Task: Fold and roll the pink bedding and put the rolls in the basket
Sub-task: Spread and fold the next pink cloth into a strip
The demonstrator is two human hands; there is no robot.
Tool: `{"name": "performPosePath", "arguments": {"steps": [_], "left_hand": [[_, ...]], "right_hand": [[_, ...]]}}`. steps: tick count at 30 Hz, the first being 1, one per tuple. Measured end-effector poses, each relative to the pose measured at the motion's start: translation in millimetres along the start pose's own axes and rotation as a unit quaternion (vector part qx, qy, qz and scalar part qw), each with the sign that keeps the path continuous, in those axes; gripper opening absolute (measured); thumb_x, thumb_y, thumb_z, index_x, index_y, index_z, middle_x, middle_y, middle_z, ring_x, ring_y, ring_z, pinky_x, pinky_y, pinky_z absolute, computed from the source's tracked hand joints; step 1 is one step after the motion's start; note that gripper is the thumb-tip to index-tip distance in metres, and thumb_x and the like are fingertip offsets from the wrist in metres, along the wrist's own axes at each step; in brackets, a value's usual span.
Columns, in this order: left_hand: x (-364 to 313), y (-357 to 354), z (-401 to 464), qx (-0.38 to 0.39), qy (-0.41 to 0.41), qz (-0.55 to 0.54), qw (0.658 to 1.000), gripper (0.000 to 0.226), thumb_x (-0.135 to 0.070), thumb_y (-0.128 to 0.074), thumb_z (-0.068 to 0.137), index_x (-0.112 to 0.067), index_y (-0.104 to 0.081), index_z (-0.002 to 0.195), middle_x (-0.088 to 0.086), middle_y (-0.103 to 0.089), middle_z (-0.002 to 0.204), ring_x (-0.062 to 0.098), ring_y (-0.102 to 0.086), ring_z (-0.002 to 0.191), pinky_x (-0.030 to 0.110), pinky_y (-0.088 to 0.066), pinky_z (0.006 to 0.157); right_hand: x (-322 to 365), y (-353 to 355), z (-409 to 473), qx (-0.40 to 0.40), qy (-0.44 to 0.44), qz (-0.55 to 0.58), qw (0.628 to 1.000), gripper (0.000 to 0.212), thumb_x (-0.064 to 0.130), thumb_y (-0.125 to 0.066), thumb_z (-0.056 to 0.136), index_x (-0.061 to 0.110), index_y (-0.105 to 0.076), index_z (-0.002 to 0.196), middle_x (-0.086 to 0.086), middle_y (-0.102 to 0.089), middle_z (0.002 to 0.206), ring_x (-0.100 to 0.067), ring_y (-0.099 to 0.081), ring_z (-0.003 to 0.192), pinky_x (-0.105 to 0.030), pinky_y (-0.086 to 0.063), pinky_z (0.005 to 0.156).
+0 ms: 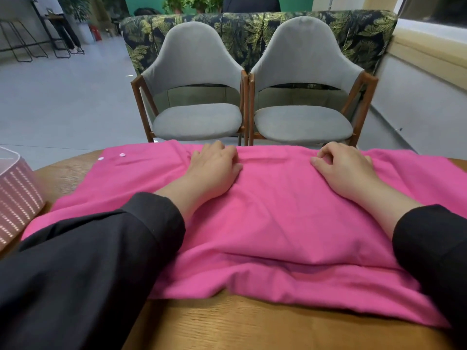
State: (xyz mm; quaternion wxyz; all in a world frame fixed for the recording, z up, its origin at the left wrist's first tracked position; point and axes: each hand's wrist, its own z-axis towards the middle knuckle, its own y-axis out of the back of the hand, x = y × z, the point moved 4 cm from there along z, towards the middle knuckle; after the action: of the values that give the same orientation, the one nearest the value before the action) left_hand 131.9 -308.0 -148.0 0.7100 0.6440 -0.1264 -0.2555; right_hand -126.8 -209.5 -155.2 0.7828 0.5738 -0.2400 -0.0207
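The pink bedding (pixel 265 218) lies folded in layers across the wooden table, with white buttons near its far left corner. My left hand (pixel 214 165) rests palm down near the cloth's far edge, its fingertips curled into the fabric there. Further right along that edge, my right hand (pixel 343 168) lies on the bedding with fingers curled onto the cloth. A pinkish perforated basket (pixel 17 198) stands at the table's left edge, partly out of view.
The round wooden table (pixel 252 332) shows bare wood in front of the bedding. Two grey chairs (pixel 197 120) (pixel 303 122) stand just beyond the far edge, backed by a leaf-patterned sofa (pixel 252 29). Open floor lies to the left.
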Motion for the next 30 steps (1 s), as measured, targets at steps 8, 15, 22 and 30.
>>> {"name": "performPosePath", "arguments": {"steps": [8,15,22,30], "left_hand": [[0.5,28.9,-156.7,-0.03,-0.053,0.03,0.998,0.051,-0.056,-0.037,0.09,-0.029,-0.057,0.129,-0.002,-0.059,0.131,0.021,-0.056,0.121,0.042,-0.045,0.099],[87.2,58.9,-250.4,-0.101,-0.008,-0.013,0.995,0.039,-0.053,-0.044,0.092,-0.029,-0.067,0.114,-0.011,-0.065,0.117,0.013,-0.06,0.111,0.037,-0.046,0.092],[173.1,71.2,-296.8,-0.13,0.211,-0.07,0.966,0.05,-0.044,-0.058,0.094,-0.01,-0.063,0.131,0.01,-0.065,0.123,0.032,-0.06,0.116,0.042,-0.045,0.1],[176.7,76.2,-305.0,-0.125,0.281,-0.179,0.934,0.028,-0.044,-0.07,0.088,-0.018,-0.075,0.096,0.005,-0.074,0.093,0.031,-0.067,0.095,0.038,-0.05,0.08]], "right_hand": [[78.9,17.7,-86.4,0.044,0.116,0.071,0.99,0.043,0.055,-0.057,0.085,0.027,-0.061,0.118,0.003,-0.059,0.121,-0.02,-0.052,0.119,-0.042,-0.041,0.103],[177.6,5.1,-205.6,0.063,0.279,0.137,0.948,0.03,0.058,-0.051,0.093,0.032,-0.066,0.089,0.021,-0.055,0.088,-0.001,-0.055,0.086,-0.026,-0.046,0.081],[190.8,-10.2,-233.3,-0.018,0.221,0.086,0.971,0.011,0.044,-0.065,0.09,0.037,-0.073,0.089,0.018,-0.046,0.082,-0.009,-0.046,0.081,-0.036,-0.032,0.073],[197.5,-16.5,-238.8,-0.01,0.168,0.027,0.985,0.012,0.046,-0.068,0.086,0.035,-0.068,0.083,0.017,-0.054,0.076,-0.012,-0.059,0.084,-0.036,-0.028,0.075]]}}
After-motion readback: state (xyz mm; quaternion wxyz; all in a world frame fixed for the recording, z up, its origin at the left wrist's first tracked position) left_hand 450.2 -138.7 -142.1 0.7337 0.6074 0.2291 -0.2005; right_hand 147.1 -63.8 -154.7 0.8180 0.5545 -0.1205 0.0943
